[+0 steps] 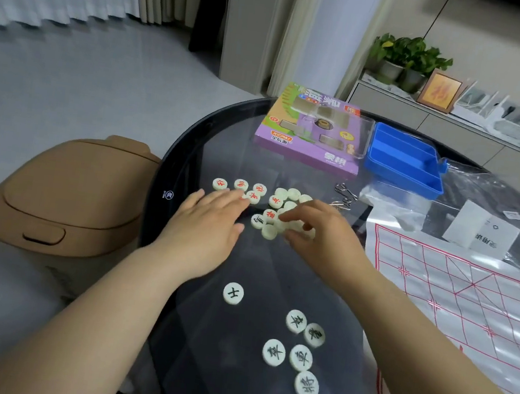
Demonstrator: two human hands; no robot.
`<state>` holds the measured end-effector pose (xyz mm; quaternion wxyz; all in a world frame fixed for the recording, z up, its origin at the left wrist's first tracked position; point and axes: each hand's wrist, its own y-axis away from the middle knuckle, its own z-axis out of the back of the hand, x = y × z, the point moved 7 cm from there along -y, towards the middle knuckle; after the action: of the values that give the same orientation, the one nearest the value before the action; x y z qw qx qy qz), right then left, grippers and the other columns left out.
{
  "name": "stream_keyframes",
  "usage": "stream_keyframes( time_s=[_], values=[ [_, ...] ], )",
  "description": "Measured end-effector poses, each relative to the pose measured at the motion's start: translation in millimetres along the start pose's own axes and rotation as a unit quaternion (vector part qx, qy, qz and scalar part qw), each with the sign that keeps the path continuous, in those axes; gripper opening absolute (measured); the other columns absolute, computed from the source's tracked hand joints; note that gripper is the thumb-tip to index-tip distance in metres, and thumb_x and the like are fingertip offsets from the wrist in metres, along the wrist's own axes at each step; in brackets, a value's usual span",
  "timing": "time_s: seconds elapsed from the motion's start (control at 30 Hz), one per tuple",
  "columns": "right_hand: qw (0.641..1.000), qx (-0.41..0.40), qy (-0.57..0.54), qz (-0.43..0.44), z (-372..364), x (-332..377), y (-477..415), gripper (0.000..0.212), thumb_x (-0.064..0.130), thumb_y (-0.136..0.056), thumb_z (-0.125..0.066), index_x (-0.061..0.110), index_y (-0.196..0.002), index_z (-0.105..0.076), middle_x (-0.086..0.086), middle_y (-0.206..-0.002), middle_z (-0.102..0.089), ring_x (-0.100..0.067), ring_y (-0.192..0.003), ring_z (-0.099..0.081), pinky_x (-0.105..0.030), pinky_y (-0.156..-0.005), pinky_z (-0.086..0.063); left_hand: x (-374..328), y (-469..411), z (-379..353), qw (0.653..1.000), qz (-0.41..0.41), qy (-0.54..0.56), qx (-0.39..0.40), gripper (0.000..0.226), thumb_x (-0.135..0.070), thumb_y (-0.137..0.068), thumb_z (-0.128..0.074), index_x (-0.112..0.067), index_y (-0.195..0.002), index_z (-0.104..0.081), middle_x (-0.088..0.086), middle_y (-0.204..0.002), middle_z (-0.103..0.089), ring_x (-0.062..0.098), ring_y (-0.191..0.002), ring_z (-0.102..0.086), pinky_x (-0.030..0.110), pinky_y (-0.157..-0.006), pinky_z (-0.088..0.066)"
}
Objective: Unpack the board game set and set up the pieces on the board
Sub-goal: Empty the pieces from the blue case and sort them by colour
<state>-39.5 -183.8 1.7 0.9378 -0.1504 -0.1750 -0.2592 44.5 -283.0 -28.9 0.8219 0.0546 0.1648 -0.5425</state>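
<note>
Sorting stage: pieces unpacked, none yet on the board.

The left hand (pixel 209 223) lies flat, fingers straight, its tips against red-lettered discs at the left edge of the heap of pieces (pixel 279 199). The right hand (pixel 320 234) curls down over the heap's right side with thumb and fingertips among the discs; whether one is actually pinched cannot be told. A black-lettered group (pixel 293 350) lies apart at the near side of the glossy, dark glass counter (pixel 226 142). The board (pixel 469 307), a thin translucent sheet with a red grid, lies creased at right. The pieces are small, smooth, pale round discs, some face down. The blue moulded tray (pixel 402 162) and purple box (pixel 313 131) sit at the far side. Next, probably, face-down discs need turning over and each colour carrying to the grid.
</note>
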Motion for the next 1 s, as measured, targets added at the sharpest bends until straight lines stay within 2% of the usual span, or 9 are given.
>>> stream_keyframes(
  time_s=[0.1, 0.2, 0.37, 0.47, 0.53, 0.67, 0.87, 0.93, 1.0],
  values=[
    [0.999, 0.0, 0.03, 0.034, -4.9, 9.0, 5.5, 0.03, 0.018, -0.082, -0.064, 0.009, -0.111, -0.065, -0.009, -0.113, -0.059, -0.027, -0.107, -0.049, -0.02, -0.08, -0.03, -7.2, 0.2, 11.4, 0.996, -0.027, 0.014, -0.078, 0.046, -0.026, -0.096, -0.036, -0.025, -0.141, -0.026, -0.01, -0.151, -0.018, 0.01, -0.139, -0.012, 0.022, -0.109, 0.002],
    [0.998, 0.005, 0.053, 0.042, -12.7, 14.0, 3.7, 0.032, 0.023, -0.082, -0.064, 0.005, -0.108, -0.064, -0.013, -0.109, -0.058, -0.03, -0.105, -0.049, -0.032, -0.086, -0.037, -18.4, 1.8, 10.5, 0.994, -0.071, 0.011, -0.081, 0.044, -0.028, -0.094, -0.04, -0.028, -0.138, -0.034, -0.013, -0.145, -0.027, 0.01, -0.135, -0.017, 0.018, -0.103, 0.001],
    [0.99, 0.015, 0.133, 0.05, -18.3, 13.1, -4.4, 0.032, 0.028, -0.087, -0.053, 0.006, -0.109, -0.059, -0.009, -0.109, -0.056, -0.025, -0.107, -0.046, -0.031, -0.09, -0.037, -19.4, 1.8, 5.2, 0.992, -0.084, -0.004, -0.095, 0.039, -0.027, -0.092, -0.047, -0.025, -0.13, -0.049, -0.008, -0.136, -0.039, 0.016, -0.131, -0.023, 0.021, -0.102, -0.003],
    [0.979, -0.014, 0.177, 0.096, -15.6, 23.2, -3.7, 0.019, 0.019, -0.064, -0.073, 0.003, -0.072, -0.066, -0.011, -0.071, -0.063, -0.03, -0.071, -0.059, -0.029, -0.061, -0.049, -19.5, 3.4, 7.2, 0.986, -0.102, -0.002, -0.131, 0.022, -0.017, -0.074, -0.069, -0.011, -0.095, -0.07, 0.004, -0.103, -0.063, 0.033, -0.106, -0.053, 0.027, -0.091, -0.02],
    [0.969, -0.02, 0.217, 0.113, -13.1, 28.3, -2.7, 0.024, 0.02, -0.042, -0.082, 0.011, -0.052, -0.063, -0.002, -0.051, -0.058, -0.024, -0.05, -0.057, -0.019, -0.046, -0.044, -18.3, 3.8, 9.5, 0.985, -0.098, 0.002, -0.144, 0.016, -0.012, -0.064, -0.076, -0.008, -0.079, -0.07, 0.007, -0.084, -0.067, 0.034, -0.088, -0.061, 0.031, -0.084, -0.03],
    [0.967, 0.005, 0.222, 0.121, -9.1, 30.7, 1.1, 0.029, 0.023, -0.031, -0.084, 0.018, -0.047, -0.061, 0.004, -0.047, -0.056, -0.018, -0.047, -0.055, -0.013, -0.042, -0.038, -20.1, 5.6, 14.7, 0.99, -0.059, 0.023, -0.123, 0.019, -0.019, -0.084, -0.062, -0.009, -0.098, -0.068, 0.005, -0.101, -0.064, 0.025, -0.104, -0.052, 0.03, -0.088, -0.033],
    [0.974, -0.018, 0.18, 0.136, -5.2, 23.7, 4.5, 0.009, 0.017, -0.058, -0.061, 0.012, -0.051, -0.066, 0.0, -0.052, -0.061, -0.022, -0.051, -0.057, -0.018, -0.044, -0.041, -14.0, 11.8, 21.8, 0.984, -0.036, 0.066, -0.159, 0.033, -0.027, -0.087, -0.055, -0.022, -0.119, -0.059, -0.007, -0.108, -0.064, 0.013, -0.107, -0.052, 0.026, -0.086, -0.039],
    [0.995, -0.017, 0.073, 0.065, 2.3, 13.6, 6.3, 0.017, 0.017, -0.076, -0.06, 0.006, -0.07, -0.072, -0.002, -0.067, -0.065, -0.019, -0.063, -0.056, -0.022, -0.056, -0.041, -6.7, 16.0, 22.3, 0.979, -0.026, 0.127, -0.154, 0.035, -0.023, -0.083, -0.06, -0.025, -0.118, -0.058, -0.012, -0.098, -0.063, 0.006, -0.1, -0.052, 0.018, -0.081, -0.039],
    [0.996, 0.011, -0.08, -0.022, 6.8, 0.4, 9.9, 0.014, 0.018, -0.084, -0.062, 0.01, -0.089, -0.072, 0.008, -0.073, -0.062, -0.003, -0.063, -0.052, -0.011, -0.06, -0.037, -1.9, 22.2, 19.2, 0.975, -0.029, 0.182, -0.127, 0.036, -0.021, -0.08, -0.064, -0.028, -0.115, -0.059, -0.021, -0.088, -0.061, -0.002, -0.095, -0.047, 0.005, -0.075, -0.033]
  ],
)
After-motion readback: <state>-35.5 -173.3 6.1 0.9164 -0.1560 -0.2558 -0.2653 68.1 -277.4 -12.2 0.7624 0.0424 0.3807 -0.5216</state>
